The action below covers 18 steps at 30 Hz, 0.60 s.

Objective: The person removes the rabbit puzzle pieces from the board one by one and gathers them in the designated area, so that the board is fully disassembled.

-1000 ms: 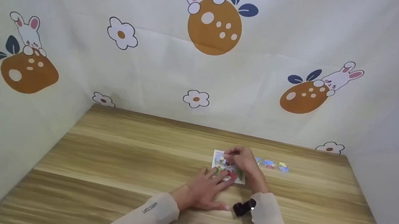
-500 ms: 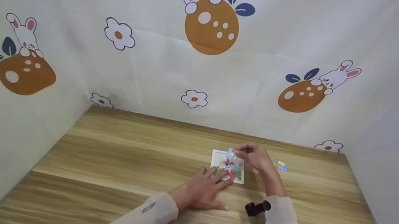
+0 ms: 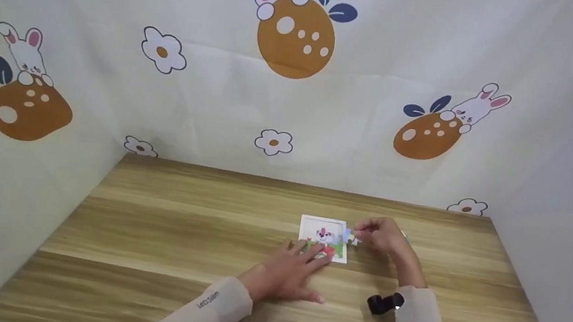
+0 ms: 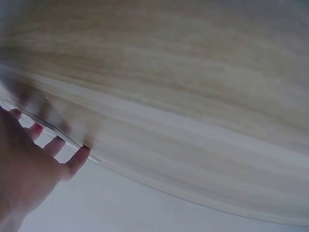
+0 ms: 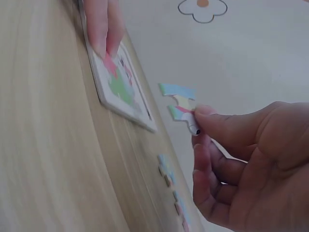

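Note:
A small white-framed puzzle tray (image 3: 319,224) lies on the wooden table. Its lower part carries a printed animal on green and red, while the upper part shows bare white. My left hand (image 3: 289,276) rests with spread fingers on the tray's lower edge; in the left wrist view the left hand (image 4: 36,159) has its fingers extended. Just right of the tray, my right hand (image 3: 381,235) pinches a jigsaw piece (image 5: 181,104) between thumb and fingers, clear of the table. The piece is light blue, yellow and white. In the head view the right hand partly covers it.
Several loose jigsaw pieces (image 5: 166,170) lie on the table to the right of the tray, mostly hidden behind the right hand in the head view. A patterned cloth (image 3: 204,118) encloses the table's back and sides. A black wrist camera (image 3: 383,304) hangs beside the right cuff.
My right hand has taken the jigsaw piece from the tray's upper area and carried it right, past the tray's edge. The left hand has stayed on the tray. The head view has shifted slightly.

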Motion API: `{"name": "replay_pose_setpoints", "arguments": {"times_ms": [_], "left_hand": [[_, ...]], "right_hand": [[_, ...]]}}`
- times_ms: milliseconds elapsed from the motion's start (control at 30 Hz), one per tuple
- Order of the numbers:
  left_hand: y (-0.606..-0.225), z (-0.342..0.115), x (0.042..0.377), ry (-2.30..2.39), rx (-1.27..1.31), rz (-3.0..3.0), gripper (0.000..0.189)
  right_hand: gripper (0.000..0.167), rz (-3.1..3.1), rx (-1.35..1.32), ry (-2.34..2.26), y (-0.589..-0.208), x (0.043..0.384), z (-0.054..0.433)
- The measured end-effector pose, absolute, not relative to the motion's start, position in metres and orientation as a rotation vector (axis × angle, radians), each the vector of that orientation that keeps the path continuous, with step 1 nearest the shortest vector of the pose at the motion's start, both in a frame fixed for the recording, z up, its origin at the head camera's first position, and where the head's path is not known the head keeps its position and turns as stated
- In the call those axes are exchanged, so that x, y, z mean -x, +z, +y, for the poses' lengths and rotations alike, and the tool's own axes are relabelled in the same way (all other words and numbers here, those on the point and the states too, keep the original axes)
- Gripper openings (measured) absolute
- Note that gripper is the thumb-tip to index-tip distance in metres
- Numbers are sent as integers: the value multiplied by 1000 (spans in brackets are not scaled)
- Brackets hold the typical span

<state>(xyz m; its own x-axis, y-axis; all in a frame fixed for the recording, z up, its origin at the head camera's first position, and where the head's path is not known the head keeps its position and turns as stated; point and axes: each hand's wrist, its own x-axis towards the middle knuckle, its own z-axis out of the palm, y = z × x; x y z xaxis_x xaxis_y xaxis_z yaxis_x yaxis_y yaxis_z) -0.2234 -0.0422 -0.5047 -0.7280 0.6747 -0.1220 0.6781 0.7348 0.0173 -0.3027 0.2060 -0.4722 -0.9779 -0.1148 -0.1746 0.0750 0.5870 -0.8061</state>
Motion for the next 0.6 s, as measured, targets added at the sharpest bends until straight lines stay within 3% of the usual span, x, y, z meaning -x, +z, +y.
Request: {"name": "replay_pose_setpoints", "arguments": {"times_ms": [600], "left_hand": [[-506, -44, 224, -39, -1102, 2837, 88]], "right_hand": [[14, 2580, -77, -1228, -483, 306, 228]]}}
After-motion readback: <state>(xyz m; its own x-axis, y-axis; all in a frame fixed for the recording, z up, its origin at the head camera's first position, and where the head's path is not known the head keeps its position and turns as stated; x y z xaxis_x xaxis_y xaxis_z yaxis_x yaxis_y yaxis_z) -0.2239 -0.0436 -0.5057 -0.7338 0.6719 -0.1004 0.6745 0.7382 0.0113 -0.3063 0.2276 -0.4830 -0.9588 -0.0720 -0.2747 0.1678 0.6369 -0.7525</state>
